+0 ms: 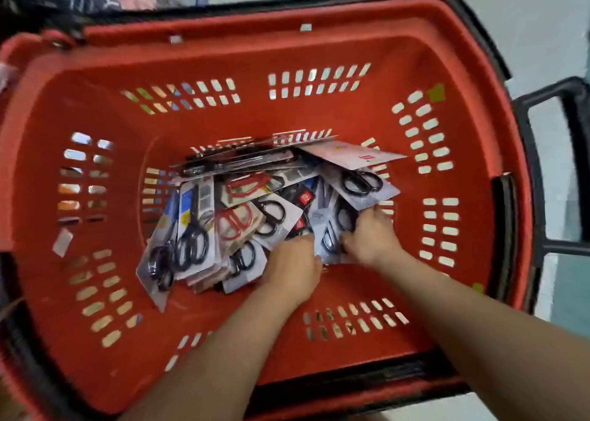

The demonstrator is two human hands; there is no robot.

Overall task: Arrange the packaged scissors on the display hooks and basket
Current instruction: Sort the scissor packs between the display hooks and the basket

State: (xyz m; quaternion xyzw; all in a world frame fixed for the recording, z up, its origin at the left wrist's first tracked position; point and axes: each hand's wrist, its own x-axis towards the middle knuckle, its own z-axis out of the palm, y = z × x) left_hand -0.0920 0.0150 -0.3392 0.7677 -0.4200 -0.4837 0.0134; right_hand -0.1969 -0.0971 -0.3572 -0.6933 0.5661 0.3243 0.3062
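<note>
Red plastic basket (95, 216) is filling the view, and both hands are reaching down into it, working the heap of packaged scissors (223, 216) lying on its floor. Left hand (292, 265) is resting knuckles-up on the near edge of the heap, fingers curled under the cards, though I cannot tell whether they are closing on one. Right hand (372, 237) is pinching a grey card with black scissors (362, 182), thumb on top, fingers tucked beneath. Most packs are fanning away beyond and to the left of the left hand. This looks like the gathering step: next, I'd judge, a firm hold and a clean lift clear of the overlapping cards.
</note>
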